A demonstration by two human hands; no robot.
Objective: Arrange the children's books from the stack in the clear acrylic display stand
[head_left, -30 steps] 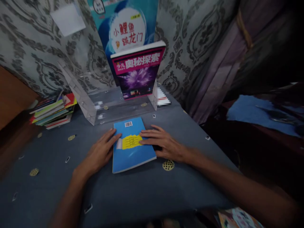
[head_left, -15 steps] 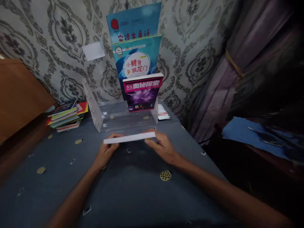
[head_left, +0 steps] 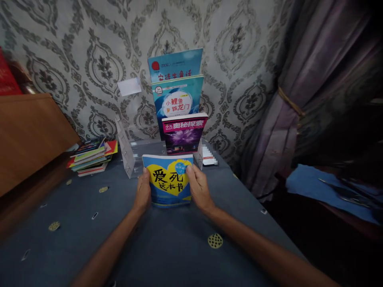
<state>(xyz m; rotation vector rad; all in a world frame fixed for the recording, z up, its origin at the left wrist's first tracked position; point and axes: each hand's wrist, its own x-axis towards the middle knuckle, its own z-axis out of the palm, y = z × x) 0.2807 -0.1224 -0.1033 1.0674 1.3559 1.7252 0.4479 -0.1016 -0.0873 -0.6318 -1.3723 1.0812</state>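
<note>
A blue book with a yellow heart [head_left: 167,191] on its cover is held up between my two hands, its cover facing me. My left hand [head_left: 142,193] grips its left edge, thumb in front. On the opposite edge my right hand [head_left: 201,189] is closed, its thumb on the cover near the top corner. Just behind stands a clear tiered book rack [head_left: 125,153]. Its right side carries a purple-and-pink book [head_left: 184,137], a teal book [head_left: 178,97] behind that, and a taller blue book [head_left: 176,63] at the back. The held book hides part of the rack's front.
A messy stack of books [head_left: 92,157] lies left of the rack, near a brown wooden panel [head_left: 36,135]. A white card [head_left: 129,86] shows at the rack's upper left. Right of the table [head_left: 239,239] are a tied curtain [head_left: 287,119] and a blue cloth [head_left: 323,187].
The book in my hands has tipped from edge-on to upright, so its cover now shows. My hands have moved to its sides. The view has shifted, and the rack appears lower.
</note>
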